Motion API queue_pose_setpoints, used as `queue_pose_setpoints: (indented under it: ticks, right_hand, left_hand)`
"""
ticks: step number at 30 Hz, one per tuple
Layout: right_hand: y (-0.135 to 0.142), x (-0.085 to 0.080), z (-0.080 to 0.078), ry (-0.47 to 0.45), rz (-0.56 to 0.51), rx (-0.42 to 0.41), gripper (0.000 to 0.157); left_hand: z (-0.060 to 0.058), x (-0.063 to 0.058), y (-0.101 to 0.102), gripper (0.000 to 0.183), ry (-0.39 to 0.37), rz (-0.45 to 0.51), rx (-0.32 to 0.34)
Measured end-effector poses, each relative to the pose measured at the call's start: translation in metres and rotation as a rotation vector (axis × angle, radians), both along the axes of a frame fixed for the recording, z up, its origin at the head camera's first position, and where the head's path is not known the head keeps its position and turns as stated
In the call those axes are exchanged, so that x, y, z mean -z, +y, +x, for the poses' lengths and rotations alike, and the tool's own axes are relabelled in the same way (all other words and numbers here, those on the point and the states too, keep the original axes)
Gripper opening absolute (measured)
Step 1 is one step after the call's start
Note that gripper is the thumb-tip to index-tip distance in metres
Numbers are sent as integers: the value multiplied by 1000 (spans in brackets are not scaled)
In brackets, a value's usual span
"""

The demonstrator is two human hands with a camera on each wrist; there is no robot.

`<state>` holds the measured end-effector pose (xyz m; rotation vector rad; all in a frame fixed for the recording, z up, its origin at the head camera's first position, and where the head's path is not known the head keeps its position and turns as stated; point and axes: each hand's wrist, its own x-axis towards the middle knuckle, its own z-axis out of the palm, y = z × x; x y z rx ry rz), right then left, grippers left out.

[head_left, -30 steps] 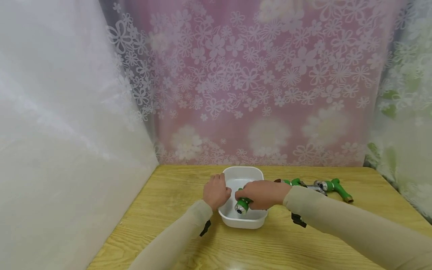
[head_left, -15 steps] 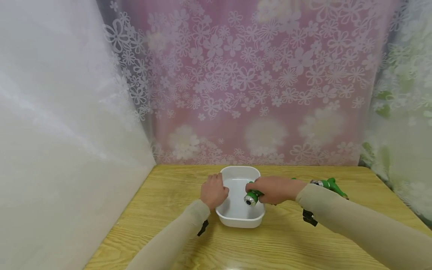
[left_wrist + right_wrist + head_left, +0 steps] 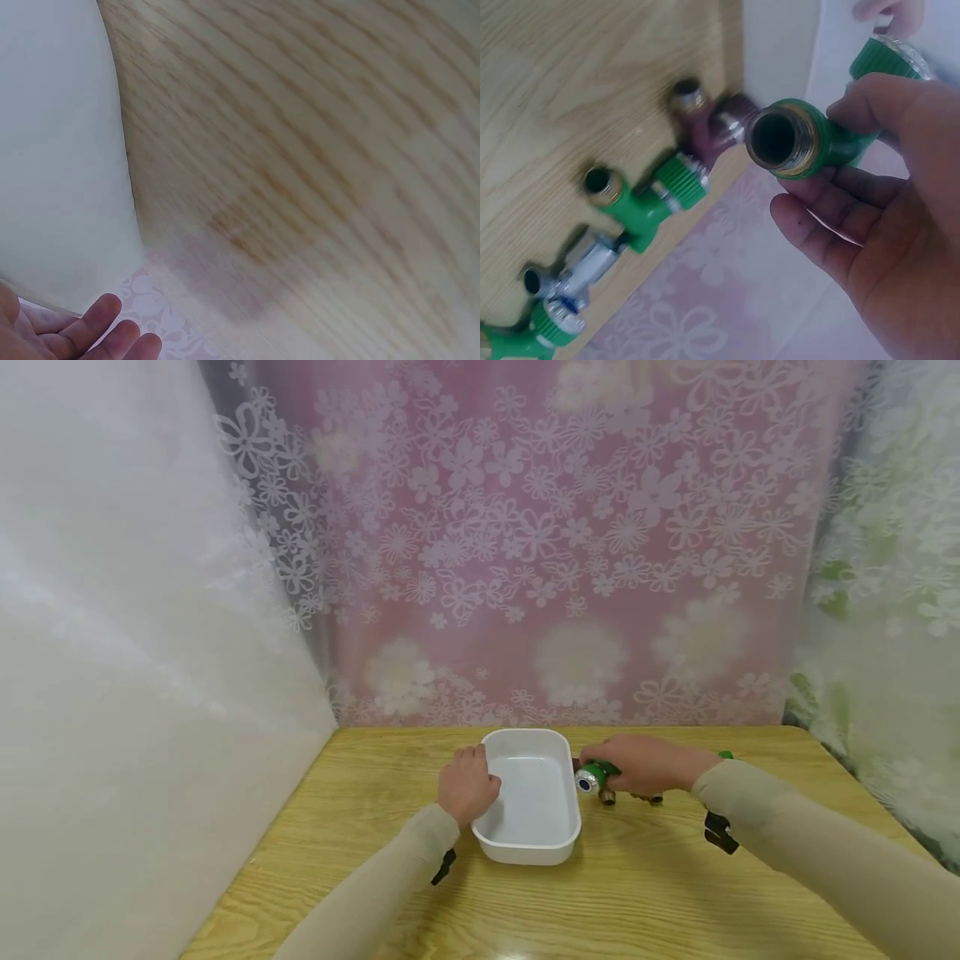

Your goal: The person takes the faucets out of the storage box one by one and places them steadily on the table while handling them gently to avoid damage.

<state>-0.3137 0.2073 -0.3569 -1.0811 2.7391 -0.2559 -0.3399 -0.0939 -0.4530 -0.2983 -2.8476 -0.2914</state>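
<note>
My left hand grips the left rim of a white plastic basin, its thumb over the inner side. In the left wrist view, its fingers lie along the basin's outer wall. My right hand holds a green angle valve just beyond the basin's right rim. The right wrist view shows this valve's threaded brass end facing the camera, with thumb and fingers around its green body. Nothing lies inside the basin.
On the wooden table, a row of valves runs right of the basin: a maroon one, a green one, a chrome one and another green one. A pink flowered curtain hangs behind the table.
My right hand has carried the green angle valve rightward, from over the basin to beyond its right rim. My left hand keeps its hold on the basin. The head view has shifted slightly.
</note>
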Motion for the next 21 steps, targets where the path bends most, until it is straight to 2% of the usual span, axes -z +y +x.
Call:
queue_pose_setpoints:
  ticks: [14,21]
  right_hand:
    - [54,6,-10,-30,2,129,40]
    - [81,9,-20,44,-26,135,46]
  left_hand:
    - [0,1,-1,54,33,-3,16]
    - [-1,2,-1,53,41,-2,17]
